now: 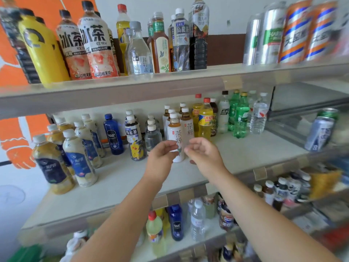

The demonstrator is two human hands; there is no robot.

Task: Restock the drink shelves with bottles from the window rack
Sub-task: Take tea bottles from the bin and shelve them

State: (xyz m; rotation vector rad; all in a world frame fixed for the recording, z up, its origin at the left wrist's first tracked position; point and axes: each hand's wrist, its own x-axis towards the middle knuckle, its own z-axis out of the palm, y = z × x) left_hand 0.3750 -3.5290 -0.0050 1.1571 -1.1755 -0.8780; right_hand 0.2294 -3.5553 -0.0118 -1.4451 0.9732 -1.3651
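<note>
Two white-labelled tea bottles stand at the front of a row on the middle shelf (236,154). My left hand (160,159) is just left of the front tea bottle (174,133), fingers curled and apart, with the fingertips at its label. My right hand (204,155) hovers just right of it, in front of the second tea bottle (188,127), fingers loosely spread. Neither hand wraps a bottle. The lower parts of both bottles are hidden behind my hands.
On the middle shelf: milky tea bottles (79,159) at left, a blue soda bottle (113,135), yellow and green soda bottles (240,116), a can (320,133) at right. Above, the top shelf (170,82) carries big bottles and cans. A lower shelf (207,235) holds more drinks.
</note>
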